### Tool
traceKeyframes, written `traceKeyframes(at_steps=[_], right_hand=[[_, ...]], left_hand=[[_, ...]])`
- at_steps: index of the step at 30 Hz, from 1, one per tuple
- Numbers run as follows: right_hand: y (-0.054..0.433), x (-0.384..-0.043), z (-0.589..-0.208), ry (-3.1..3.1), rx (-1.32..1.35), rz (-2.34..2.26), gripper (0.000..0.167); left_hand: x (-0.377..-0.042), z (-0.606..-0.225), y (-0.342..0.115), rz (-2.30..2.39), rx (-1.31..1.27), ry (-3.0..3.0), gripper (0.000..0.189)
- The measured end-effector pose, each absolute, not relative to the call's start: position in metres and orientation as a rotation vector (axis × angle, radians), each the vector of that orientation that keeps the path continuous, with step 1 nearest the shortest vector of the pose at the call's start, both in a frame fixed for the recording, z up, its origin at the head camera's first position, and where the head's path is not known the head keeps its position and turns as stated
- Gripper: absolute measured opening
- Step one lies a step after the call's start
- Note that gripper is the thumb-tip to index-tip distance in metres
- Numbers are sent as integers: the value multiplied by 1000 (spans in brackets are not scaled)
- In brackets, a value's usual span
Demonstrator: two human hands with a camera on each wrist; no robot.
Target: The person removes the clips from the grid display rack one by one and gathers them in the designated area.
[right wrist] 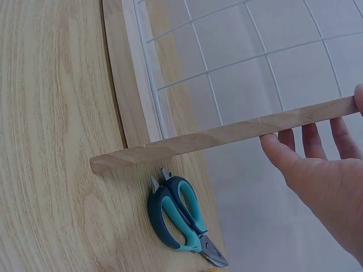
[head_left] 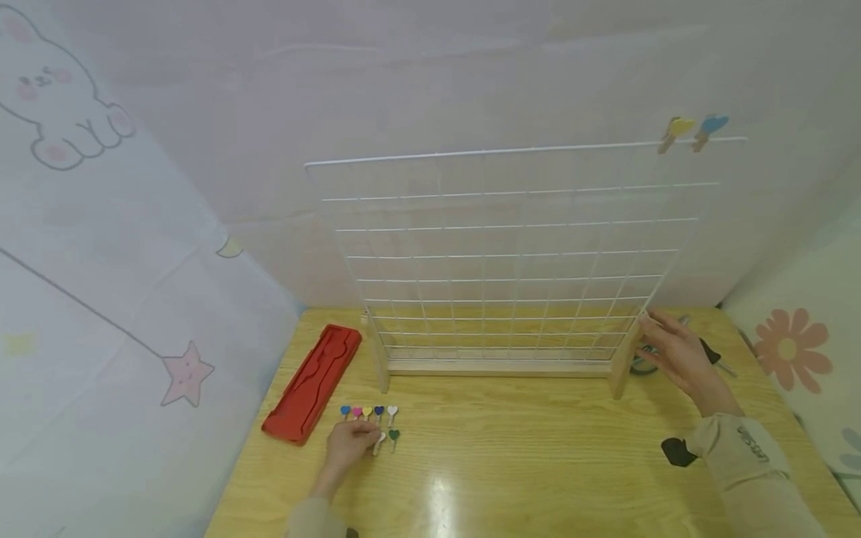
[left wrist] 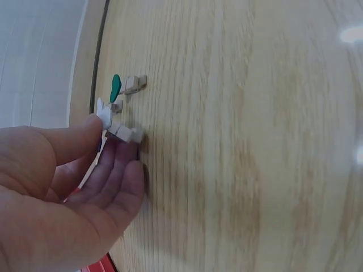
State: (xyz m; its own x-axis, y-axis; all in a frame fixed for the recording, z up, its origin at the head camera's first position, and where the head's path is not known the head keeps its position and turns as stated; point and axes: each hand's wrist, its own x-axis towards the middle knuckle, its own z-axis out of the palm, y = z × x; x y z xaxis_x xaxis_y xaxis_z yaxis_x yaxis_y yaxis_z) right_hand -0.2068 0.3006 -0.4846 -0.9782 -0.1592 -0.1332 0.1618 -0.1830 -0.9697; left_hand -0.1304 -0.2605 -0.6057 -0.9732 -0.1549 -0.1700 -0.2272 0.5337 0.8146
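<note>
My left hand [head_left: 351,446] pinches a clothespin with a white heart [left wrist: 105,116] between thumb and fingers, at table level. A green-heart clothespin [head_left: 394,436] lies just beside it. Behind is a row of several clothespins with blue, pink, yellow, dark blue and white hearts [head_left: 393,412]. My right hand [head_left: 678,357] holds the right wooden post [right wrist: 227,134] of a stand, its fingers curled behind the post and the thumb partly out of view. The stand carries a white wire grid [head_left: 518,255]. Yellow-heart [head_left: 681,127] and light-blue-heart [head_left: 714,125] clothespins are clipped on its top bar at the right.
A red moulded tray [head_left: 296,411] lies left of the stand. Teal-handled scissors [right wrist: 180,212] rest on the table beside the right post. A black-handled tool [head_left: 710,351] lies behind my right hand, and a small dark object [head_left: 678,452] sits near the sleeve.
</note>
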Motion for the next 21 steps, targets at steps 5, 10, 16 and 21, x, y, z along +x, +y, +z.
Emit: traceKeyframes(at_steps=[5,10,16,21], right_hand=[[300,-208,-484,1867,10,-2256,77],[299,-208,-484,1872,11,-2255,77],[300,-207,-484,1856,9,-2276,77],[301,-207,-485,1870,6,-2264,77]], left_hand=[[-130,-602,-258,1364,-382,2751,10],[-128,-600,-258,1333,-409,2762,11],[-127,-603,-256,1357,-455,2774,13],[-127,-606,-253,1398,-523,2785,13]])
